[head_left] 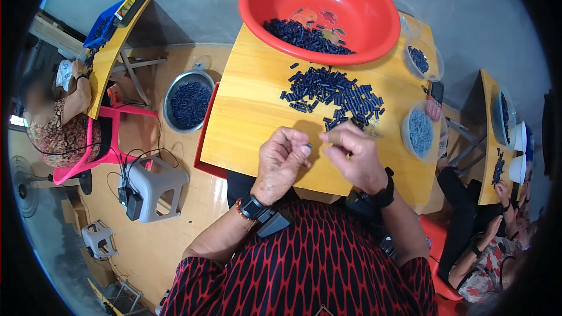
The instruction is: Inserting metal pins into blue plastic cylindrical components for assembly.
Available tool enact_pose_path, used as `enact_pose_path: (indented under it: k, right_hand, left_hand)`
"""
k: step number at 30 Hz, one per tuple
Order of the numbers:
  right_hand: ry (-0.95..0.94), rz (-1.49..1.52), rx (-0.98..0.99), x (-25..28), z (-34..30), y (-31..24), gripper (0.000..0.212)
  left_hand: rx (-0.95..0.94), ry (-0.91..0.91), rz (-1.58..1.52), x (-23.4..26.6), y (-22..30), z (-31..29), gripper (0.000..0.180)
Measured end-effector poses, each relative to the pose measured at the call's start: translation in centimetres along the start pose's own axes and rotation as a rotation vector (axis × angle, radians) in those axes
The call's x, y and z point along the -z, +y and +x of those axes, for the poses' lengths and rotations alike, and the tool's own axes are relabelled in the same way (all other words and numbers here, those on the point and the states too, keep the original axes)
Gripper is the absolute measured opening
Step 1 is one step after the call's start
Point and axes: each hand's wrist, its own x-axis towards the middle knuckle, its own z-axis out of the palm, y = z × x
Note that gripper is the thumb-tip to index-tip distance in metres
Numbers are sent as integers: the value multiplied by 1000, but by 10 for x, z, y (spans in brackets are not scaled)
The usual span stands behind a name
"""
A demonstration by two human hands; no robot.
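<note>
My left hand [282, 162] is closed over the near edge of the yellow table [246, 111], a small dark piece [308, 145] pinched between thumb and forefinger. Just to its right, a short gap away, my right hand [354, 156] has thumb and forefinger drawn together. Whatever may be in that pinch is too small to make out. Beyond both hands lies a loose pile of short dark blue cylinders [336, 90]. More of these cylinders rest inside the big red basin [374, 41] at the table's far side.
Right of the pile stand a clear tub of pale grey-blue small parts [420, 131], a phone [434, 101] and a bowl of dark pieces [418, 59]. A metal basin [188, 105] and grey stool [153, 190] are on the left floor. Other people sit at tables on both sides.
</note>
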Motion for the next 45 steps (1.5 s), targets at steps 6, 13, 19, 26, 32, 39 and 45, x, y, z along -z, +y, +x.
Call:
enact_pose_path:
  k: [6, 13, 19, 26, 32, 39, 45]
  right_hand:
    - [52, -201, -7, -12, 47, 21, 12]
    - [-64, -406, 68, -31, 69, 26, 5]
    - [-76, -490, 96, -27, 65, 29, 6]
    - [-40, -362, 4, -13, 67, 21, 11]
    - [-106, -432, 9, -16, 69, 22, 12]
    - [-135, -484, 14, -21, 68, 24, 9]
    - [-123, -397, 7, -20, 69, 27, 6]
  left_hand:
    - [-126, 276, 152, 30, -4, 17, 13]
    - [-144, 252, 110, 33, -8, 14, 11]
    - [-148, 235, 61, 34, -8, 16, 11]
    - [-150, 226, 92, 35, -8, 15, 12]
    - [-160, 223, 101, 34, -8, 15, 12]
    - [-172, 221, 124, 34, -9, 13, 13]
    - [-184, 216, 132, 34, -9, 14, 14]
